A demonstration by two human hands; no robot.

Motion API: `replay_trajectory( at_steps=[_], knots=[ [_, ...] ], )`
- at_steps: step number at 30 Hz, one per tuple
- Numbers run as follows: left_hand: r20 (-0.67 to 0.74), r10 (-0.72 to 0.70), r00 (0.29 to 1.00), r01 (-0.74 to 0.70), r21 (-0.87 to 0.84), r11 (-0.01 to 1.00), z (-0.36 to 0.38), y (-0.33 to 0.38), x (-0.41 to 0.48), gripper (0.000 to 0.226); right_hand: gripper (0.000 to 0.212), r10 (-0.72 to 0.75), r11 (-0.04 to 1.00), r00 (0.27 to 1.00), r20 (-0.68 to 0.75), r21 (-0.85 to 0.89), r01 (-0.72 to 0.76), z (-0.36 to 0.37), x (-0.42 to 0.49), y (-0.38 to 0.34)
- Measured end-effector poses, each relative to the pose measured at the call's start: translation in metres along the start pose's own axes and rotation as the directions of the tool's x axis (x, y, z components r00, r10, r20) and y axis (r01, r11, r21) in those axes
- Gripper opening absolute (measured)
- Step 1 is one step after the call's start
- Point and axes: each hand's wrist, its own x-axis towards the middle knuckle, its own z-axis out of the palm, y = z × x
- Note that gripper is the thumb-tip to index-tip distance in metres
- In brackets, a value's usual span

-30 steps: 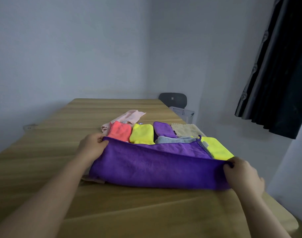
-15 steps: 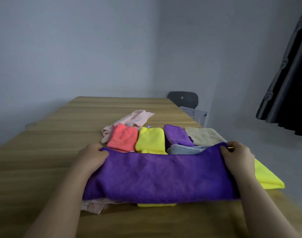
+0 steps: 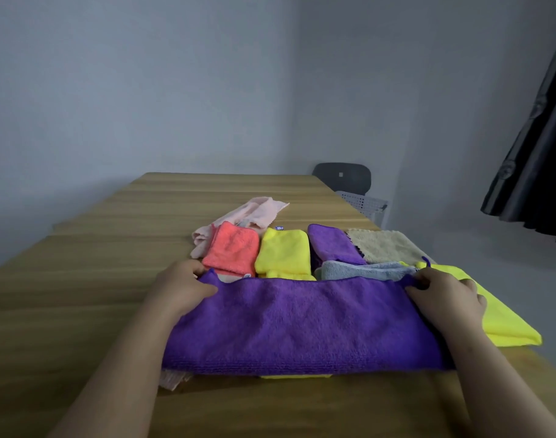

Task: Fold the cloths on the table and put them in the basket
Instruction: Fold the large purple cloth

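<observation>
The wooden table (image 3: 80,311) stretches ahead of both hands. Between them lies the big purple cloth (image 3: 302,324). The left hand (image 3: 181,289) grips its far left corner and the right hand (image 3: 444,298) pinches its far right one. A yellow cloth (image 3: 504,327) pokes out under the right hand. A coral cloth (image 3: 232,251) lies just beyond the left. The basket (image 3: 363,202) stands well beyond the right.

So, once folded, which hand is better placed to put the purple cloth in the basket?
Right hand, probably: the basket sits beyond the table's right edge. The left hand would reach across.
</observation>
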Motion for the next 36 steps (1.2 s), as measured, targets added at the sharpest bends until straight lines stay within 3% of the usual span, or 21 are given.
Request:
replay_trajectory(
  at_steps=[2, 4, 7, 12, 18, 26, 30, 33, 36],
  knots=[
    [-0.024, 0.013, 1.0, -0.014, -0.011, 1.0, 0.001, 0.0, 0.002, 0.014, 0.022, -0.001, 1.0, 1.0, 0.01, 0.0, 0.001, -0.002, -0.001, -0.001],
    [-0.07, 0.022, 0.997, -0.024, -0.029, 0.999, 0.003, 0.001, 0.001, 0.029, 0.022, 0.005, 1.0, 1.0, 0.001, 0.013, -0.005, -0.003, -0.001, 0.001],
    [-0.181, 0.012, 0.983, -0.023, -0.057, 0.998, 0.004, 0.003, 0.0, 0.037, 0.02, 0.023, 0.987, 0.996, -0.083, 0.158, -0.01, -0.006, -0.001, 0.003],
    [-0.282, -0.049, 0.958, -0.023, -0.246, 0.969, 0.001, -0.003, 0.004, 0.036, 0.022, 0.148, 0.867, 0.975, -0.164, 0.497, -0.048, -0.02, -0.005, 0.004],
    [-0.275, -0.09, 0.957, -0.048, -0.458, 0.888, -0.002, 0.003, 0.004, 0.019, 0.02, 0.238, 0.723, 0.962, -0.133, 0.685, -0.084, -0.026, -0.011, 0.006],
    [-0.183, -0.113, 0.977, -0.029, -0.632, 0.775, -0.01, 0.012, -0.001, 0.008, 0.017, 0.294, 0.624, 0.949, -0.111, 0.775, -0.103, -0.034, -0.01, 0.008],
    [0.054, -0.077, 0.996, 0.093, -0.682, 0.725, -0.019, 0.014, -0.006, 0.007, 0.02, 0.268, 0.649, 0.956, -0.118, 0.756, -0.089, -0.034, -0.008, 0.006],
    [0.223, -0.081, 0.971, 0.218, -0.704, 0.676, -0.02, 0.015, -0.009, 0.013, 0.021, 0.25, 0.671, 0.963, -0.104, 0.736, -0.095, -0.032, -0.008, 0.007],
    [0.168, -0.142, 0.976, 0.22, -0.726, 0.651, -0.019, 0.012, -0.006, 0.014, 0.013, 0.246, 0.665, 0.967, -0.073, 0.738, -0.114, -0.03, -0.005, 0.011]
  ],
)
